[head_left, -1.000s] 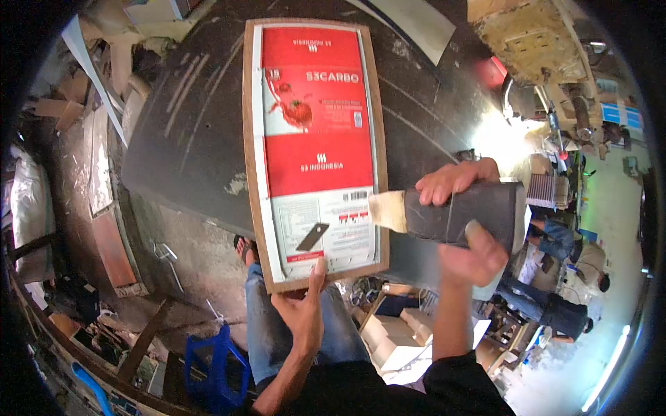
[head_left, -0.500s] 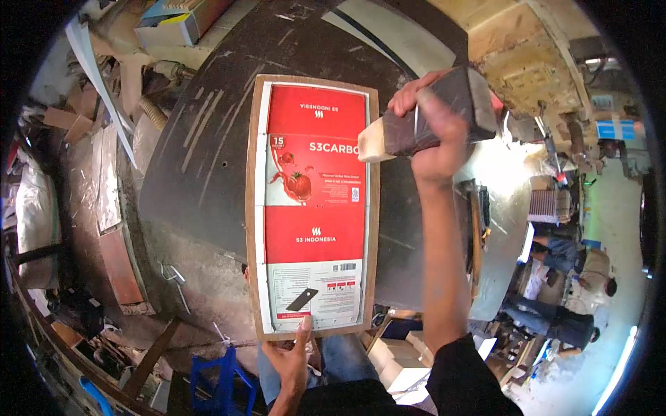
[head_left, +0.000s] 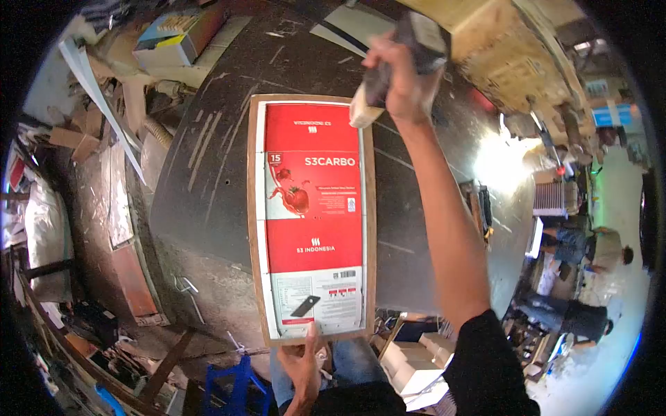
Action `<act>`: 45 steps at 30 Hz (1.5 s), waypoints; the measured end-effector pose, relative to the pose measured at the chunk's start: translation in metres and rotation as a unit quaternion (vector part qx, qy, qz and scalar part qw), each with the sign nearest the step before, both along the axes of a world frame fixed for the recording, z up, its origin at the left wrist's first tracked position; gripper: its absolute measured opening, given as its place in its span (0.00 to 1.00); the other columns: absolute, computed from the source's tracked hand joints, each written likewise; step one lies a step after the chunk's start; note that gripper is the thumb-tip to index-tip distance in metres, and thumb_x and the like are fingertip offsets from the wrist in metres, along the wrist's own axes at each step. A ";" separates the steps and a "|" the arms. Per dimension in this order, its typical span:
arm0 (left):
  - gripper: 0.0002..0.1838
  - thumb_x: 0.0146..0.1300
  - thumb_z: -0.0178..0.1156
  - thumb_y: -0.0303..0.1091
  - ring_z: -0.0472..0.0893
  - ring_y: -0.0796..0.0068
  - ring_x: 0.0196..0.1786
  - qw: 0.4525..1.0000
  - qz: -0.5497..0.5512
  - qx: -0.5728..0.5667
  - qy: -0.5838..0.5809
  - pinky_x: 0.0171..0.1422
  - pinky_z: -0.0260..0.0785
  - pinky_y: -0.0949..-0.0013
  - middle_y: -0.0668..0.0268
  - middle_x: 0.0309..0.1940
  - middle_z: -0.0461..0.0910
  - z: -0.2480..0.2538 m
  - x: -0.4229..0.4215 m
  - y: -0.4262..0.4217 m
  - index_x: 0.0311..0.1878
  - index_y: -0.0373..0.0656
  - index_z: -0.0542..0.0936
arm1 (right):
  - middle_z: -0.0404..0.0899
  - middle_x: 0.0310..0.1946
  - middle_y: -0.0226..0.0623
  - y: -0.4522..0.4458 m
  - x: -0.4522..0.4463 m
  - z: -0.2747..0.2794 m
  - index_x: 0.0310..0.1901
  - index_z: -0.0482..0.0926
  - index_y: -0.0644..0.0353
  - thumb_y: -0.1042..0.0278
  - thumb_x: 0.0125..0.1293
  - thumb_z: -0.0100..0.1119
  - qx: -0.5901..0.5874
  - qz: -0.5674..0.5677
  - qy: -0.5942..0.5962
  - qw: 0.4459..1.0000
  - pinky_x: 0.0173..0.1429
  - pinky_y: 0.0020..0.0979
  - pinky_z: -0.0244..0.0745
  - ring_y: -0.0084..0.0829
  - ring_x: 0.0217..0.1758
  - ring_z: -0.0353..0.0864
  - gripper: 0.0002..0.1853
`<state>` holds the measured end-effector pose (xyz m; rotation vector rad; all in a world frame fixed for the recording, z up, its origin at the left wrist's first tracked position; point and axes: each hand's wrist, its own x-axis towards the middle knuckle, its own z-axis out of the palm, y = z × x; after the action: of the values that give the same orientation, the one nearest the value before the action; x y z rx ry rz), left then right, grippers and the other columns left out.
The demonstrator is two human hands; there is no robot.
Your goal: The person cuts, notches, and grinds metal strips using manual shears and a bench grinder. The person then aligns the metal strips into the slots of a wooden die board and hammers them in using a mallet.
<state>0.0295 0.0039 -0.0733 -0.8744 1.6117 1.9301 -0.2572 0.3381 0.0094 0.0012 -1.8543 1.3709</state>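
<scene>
A long wooden-edged board (head_left: 312,253) faces up, bearing a red and white printed carton sheet marked S3CARBO, with a small dark rectangular piece (head_left: 305,306) on its lower part. My left hand (head_left: 302,367) grips the board's near edge, thumb on top and fingers underneath. Above the board's far right corner, my right hand (head_left: 399,80) is wrapped round a dark block with a pale end (head_left: 365,107). That pale end overlaps the board's corner in view; I cannot tell whether it touches. Motion blurs the block and the hand.
Under the board spreads a dark scratched tabletop (head_left: 201,187). An open carton (head_left: 177,38) sits at the far left, and pale boxes (head_left: 416,360) stand near my right side. A blue plastic stool (head_left: 236,385) is at lower left. Two people (head_left: 576,315) are at right.
My right hand has swung away from me and leftward with the dark block, now at the board's far right corner. The board sits slightly lower in view, still held by my left hand.
</scene>
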 end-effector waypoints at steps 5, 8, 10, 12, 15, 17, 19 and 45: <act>0.25 0.71 0.66 0.31 0.79 0.70 0.57 0.999 -0.038 0.004 -0.021 0.63 0.73 0.64 0.57 0.60 0.78 -0.001 -0.001 -0.016 0.67 0.35 0.70 | 0.83 0.43 0.32 -0.015 0.101 0.026 0.50 0.77 0.61 0.61 0.55 0.80 -0.285 0.159 -0.081 0.942 0.45 0.27 0.79 0.19 0.45 0.82 0.26; 0.22 0.71 0.66 0.33 0.81 0.70 0.54 0.988 -0.153 -0.022 -0.003 0.59 0.75 0.64 0.59 0.55 0.81 -0.006 -0.046 -0.083 0.63 0.35 0.74 | 0.80 0.54 0.39 0.039 0.218 0.024 0.61 0.71 0.64 0.55 0.57 0.76 -0.129 0.023 -0.169 0.977 0.56 0.34 0.78 0.31 0.54 0.82 0.35; 0.23 0.69 0.68 0.34 0.82 0.69 0.52 0.978 -0.165 -0.111 0.066 0.54 0.80 0.63 0.60 0.51 0.82 0.007 -0.090 -0.106 0.62 0.36 0.75 | 0.80 0.56 0.43 0.100 0.289 0.002 0.63 0.71 0.66 0.47 0.62 0.70 0.043 -0.155 -0.288 0.944 0.58 0.37 0.78 0.37 0.54 0.83 0.36; 0.20 0.69 0.67 0.31 0.83 0.71 0.52 0.984 -0.082 -0.144 0.070 0.53 0.81 0.66 0.62 0.51 0.82 0.009 -0.126 -0.126 0.60 0.36 0.77 | 0.81 0.50 0.45 0.107 0.318 0.009 0.58 0.75 0.67 0.45 0.65 0.68 0.184 -0.263 -0.408 0.855 0.55 0.38 0.78 0.40 0.50 0.84 0.33; 0.09 0.71 0.65 0.33 0.80 0.82 0.36 0.959 -0.087 -0.212 0.168 0.37 0.74 0.74 0.69 0.40 0.83 -0.005 -0.177 -0.154 0.49 0.40 0.78 | 0.83 0.39 0.46 0.113 0.356 -0.008 0.50 0.79 0.68 0.50 0.64 0.70 0.212 -0.317 -0.500 0.778 0.49 0.40 0.78 0.41 0.42 0.84 0.26; 0.09 0.71 0.66 0.34 0.75 0.86 0.30 0.949 -0.190 -0.142 0.205 0.33 0.67 0.76 0.71 0.33 0.81 -0.008 -0.215 -0.177 0.46 0.41 0.78 | 0.82 0.35 0.47 0.112 0.376 -0.021 0.47 0.80 0.68 0.52 0.64 0.71 0.183 -0.322 -0.529 0.763 0.46 0.41 0.77 0.42 0.39 0.83 0.24; 0.11 0.70 0.68 0.35 0.74 0.87 0.29 0.935 -0.197 -0.191 0.227 0.33 0.64 0.77 0.72 0.32 0.80 0.005 -0.236 -0.152 0.46 0.40 0.79 | 0.82 0.39 0.50 0.101 0.379 -0.026 0.48 0.79 0.68 0.54 0.63 0.71 0.195 -0.362 -0.563 0.717 0.48 0.43 0.76 0.47 0.41 0.82 0.24; 0.42 0.48 0.82 0.45 0.79 0.61 0.58 0.626 -0.616 -0.323 0.352 0.68 0.63 0.51 0.62 0.55 0.82 0.070 -0.168 0.102 0.66 0.43 0.75 | 0.72 0.27 0.37 -0.042 0.359 -0.080 0.29 0.73 0.59 0.77 0.56 0.71 0.155 -0.185 -0.408 0.881 0.37 0.35 0.63 0.34 0.31 0.71 0.12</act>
<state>-0.1385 0.1056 -0.0037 0.8992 2.3569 0.5850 0.1017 0.2957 -0.0708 -0.8409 -2.5655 0.8286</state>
